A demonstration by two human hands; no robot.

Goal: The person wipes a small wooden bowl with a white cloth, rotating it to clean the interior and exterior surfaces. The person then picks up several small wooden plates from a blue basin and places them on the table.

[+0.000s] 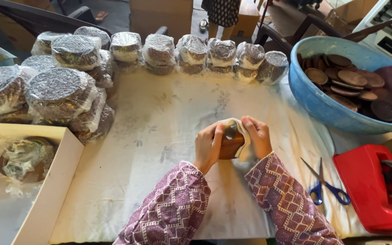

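My left hand (208, 144) grips a small brown wooden bowl (230, 146) on its edge, just above the cloth-covered table (159, 136). My right hand (257, 136) presses a cream cloth (242, 136) against the bowl's rim and far side. Both hands meet at the table's middle, with patterned purple sleeves behind them. The cloth hides part of the bowl.
Several plastic-wrapped round stacks (159, 50) line the back and pile at the left (60, 93). A blue tub (314, 97) of brown wooden dishes stands at the right. Blue-handled scissors (325, 186) and a red tape dispenser (373, 190) lie near right. A white box (53, 181) sits at the left.
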